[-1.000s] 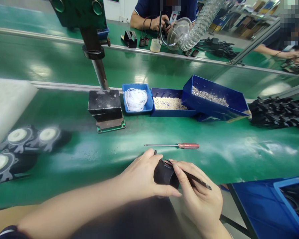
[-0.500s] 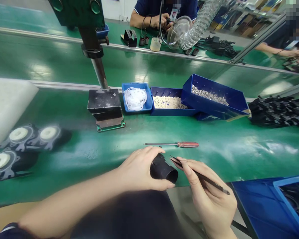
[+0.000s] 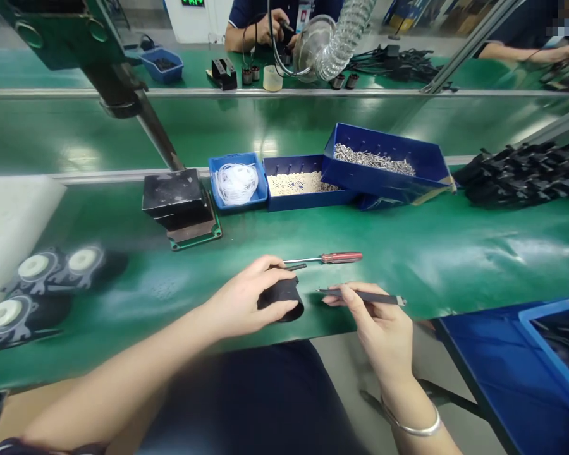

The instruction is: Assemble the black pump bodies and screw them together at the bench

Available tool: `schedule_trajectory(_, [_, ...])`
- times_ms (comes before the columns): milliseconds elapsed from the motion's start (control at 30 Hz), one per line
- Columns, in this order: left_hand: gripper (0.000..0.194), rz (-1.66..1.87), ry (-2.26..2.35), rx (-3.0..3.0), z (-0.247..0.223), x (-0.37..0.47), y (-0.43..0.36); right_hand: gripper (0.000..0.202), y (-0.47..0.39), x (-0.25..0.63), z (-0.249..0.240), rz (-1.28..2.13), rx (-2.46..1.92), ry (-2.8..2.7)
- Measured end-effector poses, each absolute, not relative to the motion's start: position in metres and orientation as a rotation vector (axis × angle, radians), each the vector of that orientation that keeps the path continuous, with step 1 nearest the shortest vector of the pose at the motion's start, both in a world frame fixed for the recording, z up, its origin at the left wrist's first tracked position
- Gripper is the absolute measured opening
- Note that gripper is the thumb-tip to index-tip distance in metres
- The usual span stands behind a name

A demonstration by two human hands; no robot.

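My left hand (image 3: 246, 294) is closed around a black cylindrical housing (image 3: 287, 297), whose open round end faces right and toward me. Part of the housing is hidden under my fingers. In my right hand (image 3: 374, 319) I grip dark tweezers (image 3: 374, 296), their tips pointing left, a short gap away from the housing. Just beyond my left fingers lies a screwdriver (image 3: 341, 257) with a red handle, its shaft end hidden behind the hand.
Behind stand a blue bin of white tubing (image 3: 237, 183), a bin of small beige pieces (image 3: 298, 183) and a tilted bin of screws (image 3: 374, 158). A black press stand (image 3: 175, 199) is left of them, with motor-like parts (image 3: 83, 259) nearer. Black parts (image 3: 526, 170) are piled right. A co-worker's hand (image 3: 270, 28) shows across.
The view has shifted, so the bench items appear in different places. My left hand has turned the housing somewhat, and the tweezers now lie more level, with their tips farther from the housing.
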State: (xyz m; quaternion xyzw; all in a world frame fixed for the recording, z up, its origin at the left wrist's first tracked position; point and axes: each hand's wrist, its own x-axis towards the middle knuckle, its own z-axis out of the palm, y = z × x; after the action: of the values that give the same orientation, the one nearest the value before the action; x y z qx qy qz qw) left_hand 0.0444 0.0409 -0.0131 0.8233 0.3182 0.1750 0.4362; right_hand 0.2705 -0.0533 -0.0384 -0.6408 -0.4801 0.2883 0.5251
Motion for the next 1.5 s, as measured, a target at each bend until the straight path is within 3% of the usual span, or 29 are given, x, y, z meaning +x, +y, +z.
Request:
schedule_trajectory(200, [0.029,0.243,0.7,2.134,0.011,0.057,0.081,0.012,-0.052,0.275,-0.046,0.903,-1.38,-1.186])
schedule_trajectory(567, [0.039,-0.231,0.693,2.223,0.032,0.109,0.133,0.023,-0.047,0.269,-0.044,0.993,-1.154,-1.121])
schedule_trajectory(1033, [0.037,-0.039,0.691,2.124,0.017,0.102,0.128,0.025,-0.03,0.257,-0.054,0.96,-1.149,-1.066])
schedule_trajectory(1500, [0.041,-0.093,0.744,2.147,0.018,0.112,0.13,0.022,-0.03,0.261,-0.056,0.868,-1.187,-1.16])
